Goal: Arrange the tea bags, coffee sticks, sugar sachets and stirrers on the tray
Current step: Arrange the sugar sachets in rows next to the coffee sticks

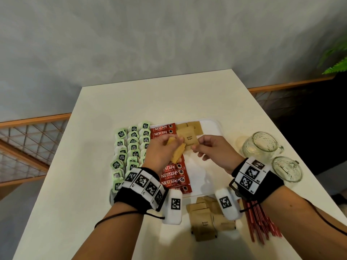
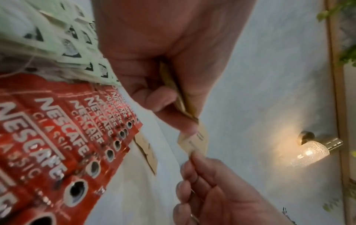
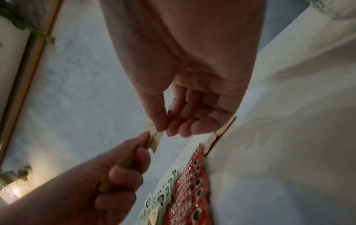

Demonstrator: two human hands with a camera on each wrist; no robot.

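Note:
Over the white tray (image 1: pixel 216 126), my left hand (image 1: pixel 173 142) grips a small stack of brown sugar sachets (image 1: pixel 177 155). My right hand (image 1: pixel 194 147) pinches one sachet (image 1: pixel 189 139) at the top of that stack between thumb and forefinger. The left wrist view shows the same sachet (image 2: pixel 194 143) held between both hands. A column of red coffee sticks (image 1: pixel 172 175) lies on the tray, with green tea bags (image 1: pixel 129 147) in rows to its left. Three sugar sachets (image 1: pixel 193 127) lie at the tray's far end. Loose sachets (image 1: pixel 202 222) and red stirrers (image 1: pixel 261 222) lie on the table in front of the tray.
Two glass mugs (image 1: pixel 261 143) (image 1: pixel 285 168) stand to the right of the tray. The right half of the tray is bare white. The table (image 1: pixel 93 166) ends close behind my wrists, and a railing runs past its left side.

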